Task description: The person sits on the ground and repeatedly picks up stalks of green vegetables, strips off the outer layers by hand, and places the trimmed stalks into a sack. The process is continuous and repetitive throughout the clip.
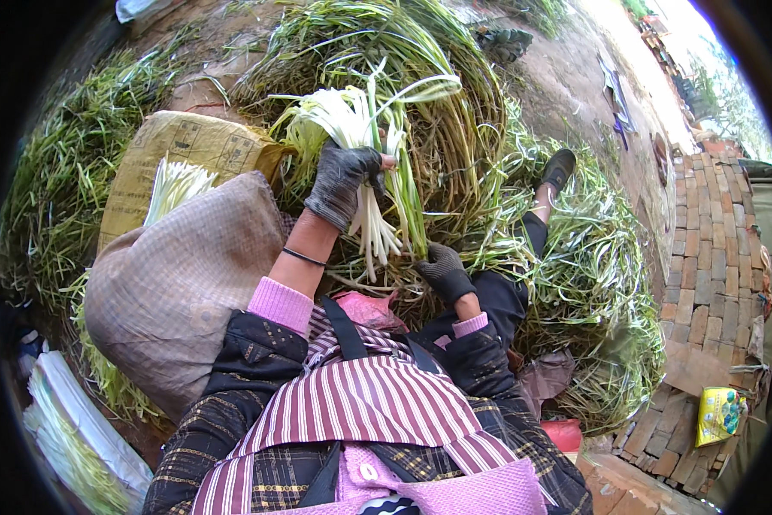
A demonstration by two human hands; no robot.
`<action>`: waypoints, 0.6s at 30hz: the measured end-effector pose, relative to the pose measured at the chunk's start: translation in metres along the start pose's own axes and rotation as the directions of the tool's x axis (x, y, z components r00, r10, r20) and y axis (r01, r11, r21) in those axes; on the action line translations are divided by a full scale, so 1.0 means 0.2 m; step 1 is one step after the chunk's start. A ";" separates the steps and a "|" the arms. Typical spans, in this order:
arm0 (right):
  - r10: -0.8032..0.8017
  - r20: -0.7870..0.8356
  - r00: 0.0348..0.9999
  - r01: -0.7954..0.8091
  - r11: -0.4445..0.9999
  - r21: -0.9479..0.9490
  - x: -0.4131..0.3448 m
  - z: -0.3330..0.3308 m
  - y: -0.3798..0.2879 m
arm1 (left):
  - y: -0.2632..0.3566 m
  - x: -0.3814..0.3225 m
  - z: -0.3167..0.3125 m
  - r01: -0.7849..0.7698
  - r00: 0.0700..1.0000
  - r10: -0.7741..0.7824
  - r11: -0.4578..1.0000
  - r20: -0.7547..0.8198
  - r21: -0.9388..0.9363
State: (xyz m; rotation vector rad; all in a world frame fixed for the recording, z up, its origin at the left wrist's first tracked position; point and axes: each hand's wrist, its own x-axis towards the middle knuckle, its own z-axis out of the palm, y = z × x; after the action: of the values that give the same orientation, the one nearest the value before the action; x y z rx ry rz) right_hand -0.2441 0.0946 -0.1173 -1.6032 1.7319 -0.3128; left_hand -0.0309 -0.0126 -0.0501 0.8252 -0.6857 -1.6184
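My left hand (347, 180), in a grey fingerless glove, grips a bunch of pale leafy stalks (341, 116) whose white ends hang below the fist. Beside them, a few greener stalks (406, 193) run down to my right hand (442, 270), which wears a dark glove and has its fingers closed at their lower ends. Behind both hands rises a large heap of long green and brown stalks (450, 129). More white stalks (178, 187) lie left of my left forearm, on a yellow printed sack (193, 138) and partly under a checked cloth (186, 290).
Loose green leaves (592, 277) pile up on the right around an outstretched leg with a dark shoe (558, 168). Another leaf pile (70, 148) lies at the left. A wrapped bundle of stalks (83, 438) is at lower left. Brick paving (707, 257) and a yellow packet (719, 416) are far right.
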 end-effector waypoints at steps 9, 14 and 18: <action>-0.292 -0.455 0.841 0.477 0.797 0.369 0.07 -0.05 -0.40 | -0.02 0.00 0.01 0.042 0.995 -0.051 0.994 0.089 0.106; -0.253 -0.388 0.886 0.402 0.836 0.374 0.10 -0.04 -0.53 | -0.03 0.01 0.01 -0.029 0.998 0.022 0.990 0.052 0.135; -0.210 -0.277 0.938 0.310 0.867 0.390 0.07 0.02 -0.36 | 0.05 0.03 -0.02 -0.050 0.999 0.050 0.993 -0.007 -0.108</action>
State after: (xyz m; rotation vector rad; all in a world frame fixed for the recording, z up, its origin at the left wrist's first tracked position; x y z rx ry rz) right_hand -0.1864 0.0689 -0.0802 -1.5080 1.4640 -0.9774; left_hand -0.0221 -0.0197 -0.0447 0.7278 -0.6057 -1.5935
